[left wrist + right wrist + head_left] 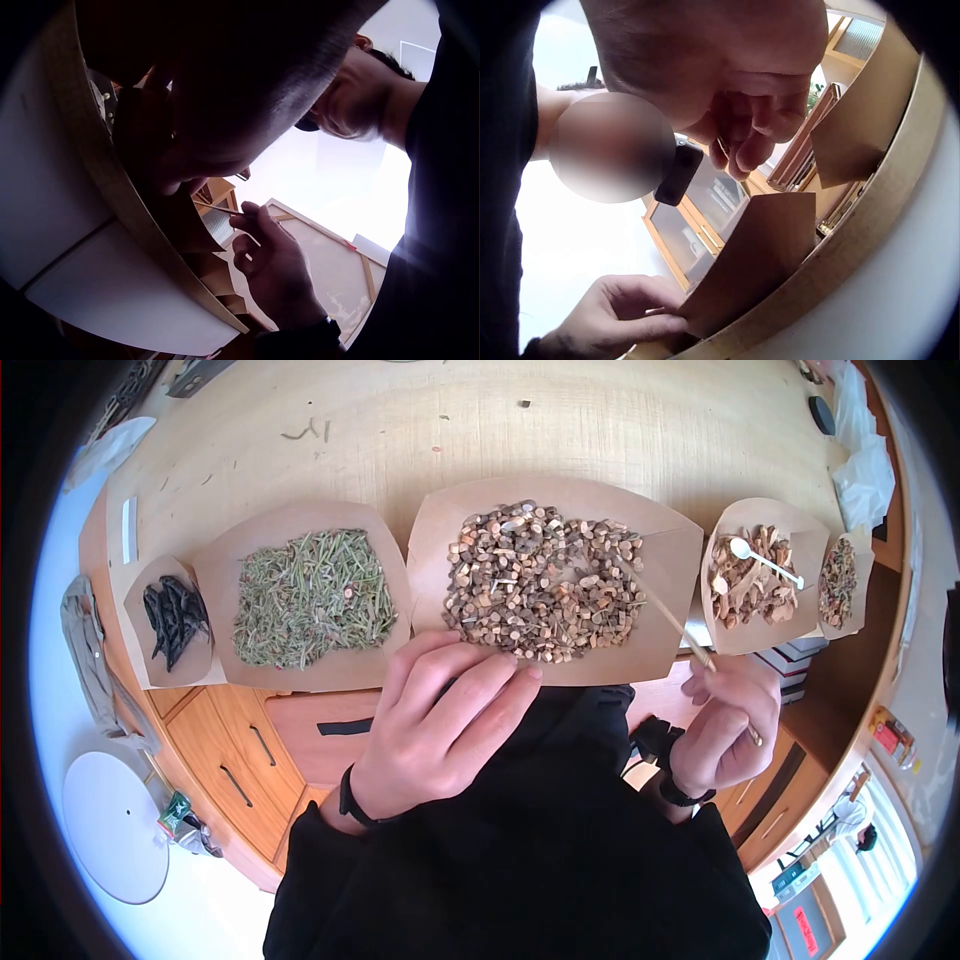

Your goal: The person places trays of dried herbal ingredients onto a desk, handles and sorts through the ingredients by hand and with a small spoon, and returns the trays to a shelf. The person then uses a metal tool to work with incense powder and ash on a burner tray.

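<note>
A large brown paper tray [665, 525] stands at the middle of the table's near edge. Small cut pieces of woody stem [500, 595] fill its floor. My left hand [440, 720] pinches the tray's near rim, with fingertips at the wall in the right wrist view. Over the tray's right side slants a slender light-brown stick [688, 637], gripped by my right hand [735, 710] between thumb and curled fingers. Its far tip reaches the stem pieces, where its shape blends into them. In the left wrist view the right hand [274, 270] is raised beside the row of trays.
Left of the middle, a paper tray holds green dried herb [315, 600]; a smaller one holds dark pods [175, 620]. To the right, dried slices [745, 585] carry a white spoon [765, 565], next to mixed flakes [838, 585]. Plastic bags [865, 480] lie back right.
</note>
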### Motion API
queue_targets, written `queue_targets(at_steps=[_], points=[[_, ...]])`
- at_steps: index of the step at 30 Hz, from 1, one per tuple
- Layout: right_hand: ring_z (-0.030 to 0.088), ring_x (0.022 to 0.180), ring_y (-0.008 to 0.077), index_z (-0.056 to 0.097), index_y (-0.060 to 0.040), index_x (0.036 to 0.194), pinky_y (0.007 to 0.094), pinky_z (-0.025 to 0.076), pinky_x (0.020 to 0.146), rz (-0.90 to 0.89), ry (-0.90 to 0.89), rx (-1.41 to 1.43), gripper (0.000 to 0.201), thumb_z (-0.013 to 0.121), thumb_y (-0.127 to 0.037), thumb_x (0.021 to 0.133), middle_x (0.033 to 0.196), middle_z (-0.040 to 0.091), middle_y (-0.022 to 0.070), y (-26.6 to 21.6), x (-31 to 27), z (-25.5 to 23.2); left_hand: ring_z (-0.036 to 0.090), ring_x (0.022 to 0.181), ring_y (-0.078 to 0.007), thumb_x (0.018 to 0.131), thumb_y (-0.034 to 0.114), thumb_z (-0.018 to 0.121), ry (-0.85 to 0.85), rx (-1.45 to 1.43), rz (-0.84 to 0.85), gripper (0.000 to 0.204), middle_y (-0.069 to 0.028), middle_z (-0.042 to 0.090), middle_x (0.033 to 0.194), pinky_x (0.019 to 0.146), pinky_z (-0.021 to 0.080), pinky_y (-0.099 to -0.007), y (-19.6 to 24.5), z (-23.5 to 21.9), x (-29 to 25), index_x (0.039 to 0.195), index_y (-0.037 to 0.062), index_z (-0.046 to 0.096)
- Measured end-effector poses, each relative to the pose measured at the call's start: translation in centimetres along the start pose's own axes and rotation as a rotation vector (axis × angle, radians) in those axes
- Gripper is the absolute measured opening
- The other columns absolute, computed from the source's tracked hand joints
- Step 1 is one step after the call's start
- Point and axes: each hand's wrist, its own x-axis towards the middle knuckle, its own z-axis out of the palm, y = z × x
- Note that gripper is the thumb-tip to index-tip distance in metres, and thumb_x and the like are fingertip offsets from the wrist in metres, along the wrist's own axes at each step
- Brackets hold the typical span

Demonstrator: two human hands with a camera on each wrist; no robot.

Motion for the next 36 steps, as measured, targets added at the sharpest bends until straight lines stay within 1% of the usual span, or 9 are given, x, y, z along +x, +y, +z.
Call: queue_targets(at_steps=[3,6,10,15,19,21,25,30,36], points=[[0.066,0.067,0.0228,0.072,0.0012,0.1,0.0298,0.05,0.059,0.005,-0.021,-0.133,0.023,0.063,-0.02,0.103,0.091,0.072,0.0176,-0.1,0.4,0.0,0.064,0.089,-0.0254,0.07,-0.002,0.082,-0.007,0.005,0.003,0.029,-0.0067,0.069,0.101,0.08,0.054,-0.0428,0.0,-0.1,0.0,0.098,0.002,0.08],[0.066,0.067,0.0217,0.073,0.0012,0.102,0.03,0.05,0.055,-0.079,-0.221,0.045,0.02,0.064,-0.017,0.102,0.091,0.072,0.0162,-0.6,0.7,0.3,0.064,0.089,-0.0257,0.069,-0.002,0.082,-0.013,0.015,0.007,0.029,-0.0069,0.069,0.101,0.08,0.054,-0.0432,0.0,-0.1,0.0,0.098,0.0018,0.08],[0.065,0.063,0.0205,0.073,0.0032,0.103,0.029,0.05,0.052,-0.104,-0.117,0.276,0.02,0.066,-0.016,0.101,0.089,0.071,0.0154,-0.5,-0.3,0.5,0.064,0.089,-0.026,0.068,-0.002,0.081,-0.018,0.01,0.002,0.029,-0.007,0.069,0.101,0.08,0.054,-0.0437,0.1,-0.2,0.1,0.097,0.0018,0.08],[0.067,0.066,0.0217,0.073,0.0026,0.102,0.0301,0.051,0.055,-0.085,-0.261,0.266,0.02,0.069,-0.017,0.099,0.089,0.072,0.015,-0.9,1.3,0.9,0.064,0.089,-0.0257,0.067,-0.002,0.081,-0.014,0.018,0.005,0.03,-0.007,0.069,0.1,0.08,0.055,-0.0439,0.1,-0.1,0.0,0.097,0.0026,0.08],[0.068,0.067,0.0231,0.072,0.0034,0.102,0.0316,0.052,0.058,-0.061,-0.225,0.117,0.022,0.067,-0.018,0.101,0.087,0.072,0.0161,-0.8,1.6,1.2,0.064,0.088,-0.025,0.068,-0.002,0.081,-0.012,0.013,0.007,0.03,-0.0066,0.069,0.101,0.08,0.055,-0.0442,0.0,-0.2,0.0,0.098,0.0035,0.08],[0.068,0.069,0.0226,0.072,0.0034,0.101,0.0313,0.052,0.06,0.009,-0.115,0.016,0.024,0.063,-0.019,0.104,0.086,0.072,0.0175,-1.0,1.6,0.9,0.064,0.089,-0.0249,0.069,-0.002,0.082,-0.001,0.023,0.005,0.029,-0.0063,0.069,0.101,0.081,0.055,-0.0443,-0.1,-0.3,-0.1,0.097,0.0035,0.08],[0.068,0.07,0.0228,0.072,0.0041,0.1,0.0305,0.051,0.064,0.011,-0.068,0.108,0.028,0.06,-0.021,0.106,0.09,0.071,0.0195,-1.3,2.0,1.5,0.063,0.09,-0.0248,0.07,0.001,0.085,0.081,0.053,-0.016,0.025,-0.0047,0.07,0.102,0.083,0.055,-0.0451,-0.2,0.1,-0.6,0.094,0.0065,0.08],[0.069,0.08,0.0267,0.074,-0.001,0.106,0.0337,0.052,0.066,-0.027,-0.214,-0.069,0.016,0.067,-0.013,0.098,0.095,0.072,0.0166,-1.3,3.3,2.7,0.065,0.093,-0.0246,0.07,0.005,0.087,0.073,0.13,-0.026,0.023,-0.0026,0.071,0.102,0.09,0.054,-0.0482,-0.1,-0.6,-0.5,0.09,0.0121,0.08],[0.064,0.071,0.0234,0.074,0.0003,0.105,0.031,0.05,0.062,-0.069,-0.272,0.049,0.017,0.068,-0.015,0.099,0.092,0.071,0.0169,-1.2,2.5,1.7,0.066,0.093,-0.0239,0.069,0.007,0.088,0.045,0.103,-0.045,0.023,-0.0021,0.071,0.101,0.094,0.052,-0.0498,-0.1,-0.5,-0.7,0.089,0.0133,0.079]])
